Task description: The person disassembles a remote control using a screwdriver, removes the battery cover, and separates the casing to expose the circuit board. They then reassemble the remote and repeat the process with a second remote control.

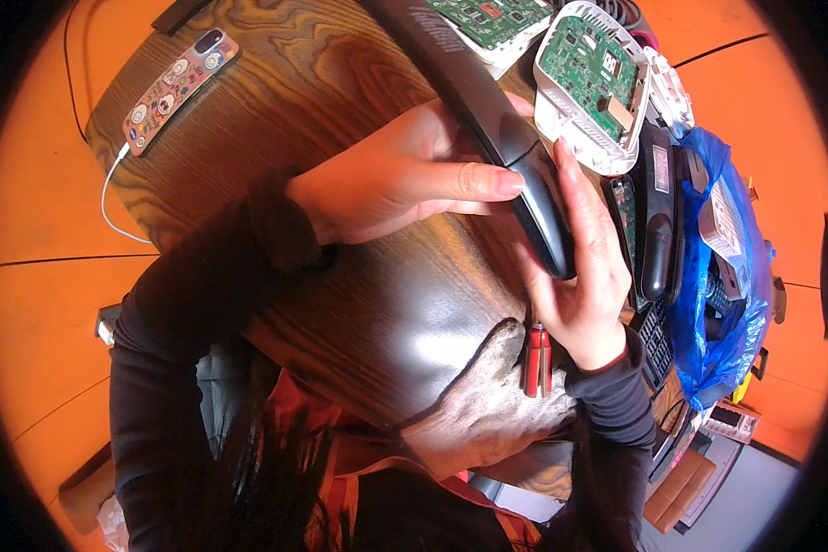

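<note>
Both hands on a long black curved casing (515,156) held over the wooden counter (340,83). Left hand (396,175) clasps its middle, thumb pressed along the side; right hand (584,267) cups the lower tip from below. Step in hand, as judged: gripping the casing to work its seam. Next move likely needs firm, even thumb pressure. Red-handled screwdriver (536,359) lies just beside the right wrist. Opened white shell with green circuit board (591,83) sits near, beyond the casing.
</note>
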### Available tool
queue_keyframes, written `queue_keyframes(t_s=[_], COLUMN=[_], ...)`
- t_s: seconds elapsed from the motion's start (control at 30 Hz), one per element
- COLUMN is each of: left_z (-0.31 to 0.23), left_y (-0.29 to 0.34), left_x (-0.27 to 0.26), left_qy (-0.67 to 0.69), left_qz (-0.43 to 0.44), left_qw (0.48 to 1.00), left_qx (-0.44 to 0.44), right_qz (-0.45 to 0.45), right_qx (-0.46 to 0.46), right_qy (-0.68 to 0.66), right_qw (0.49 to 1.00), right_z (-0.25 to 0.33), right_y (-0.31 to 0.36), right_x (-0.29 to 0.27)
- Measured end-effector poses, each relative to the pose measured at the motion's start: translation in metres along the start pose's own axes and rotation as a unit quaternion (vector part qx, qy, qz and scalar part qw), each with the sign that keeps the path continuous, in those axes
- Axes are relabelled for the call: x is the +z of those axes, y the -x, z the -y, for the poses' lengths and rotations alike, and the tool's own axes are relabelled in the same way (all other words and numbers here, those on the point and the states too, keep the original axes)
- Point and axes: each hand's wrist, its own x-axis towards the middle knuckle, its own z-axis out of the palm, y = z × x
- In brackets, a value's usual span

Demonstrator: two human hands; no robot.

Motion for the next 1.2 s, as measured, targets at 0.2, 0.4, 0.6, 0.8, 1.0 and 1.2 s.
queue_keyframes(t_s=[0.2,0.4,0.6,0.8,1.0,1.2], left_z=[0.003,0.006,0.001,-0.007,-0.005,-0.004], left_y=[-0.001,-0.002,-0.002,-0.002,-0.003,-0.005], left_x=[0.0,-0.001,0.0,-0.004,-0.005,-0.004], left_qy=[-0.025,0.01,0.055,0.07,0.041,0.076], left_qz=[-0.006,-0.033,-0.003,0.018,-0.008,-0.026], left_qw=[0.999,0.999,0.996,0.996,0.997,0.996], left_qx=[0.029,0.04,0.065,0.045,0.057,0.03], right_qz=[0.022,-0.036,-0.097,-0.233,0.049,0.128], right_qx=[-0.022,-0.019,-0.008,0.2,0.203,0.12], right_qy=[-0.006,0.014,-0.11,-0.215,-0.072,0.03], right_qw=[0.999,0.999,0.989,0.927,0.975,0.984], right_z=[0.0,0.001,-0.005,-0.014,-0.024,-0.024], right_y=[0.0,-0.002,-0.003,0.002,0.004,0.013], right_x=[0.002,-0.006,-0.012,-0.007,0.005,0.017])
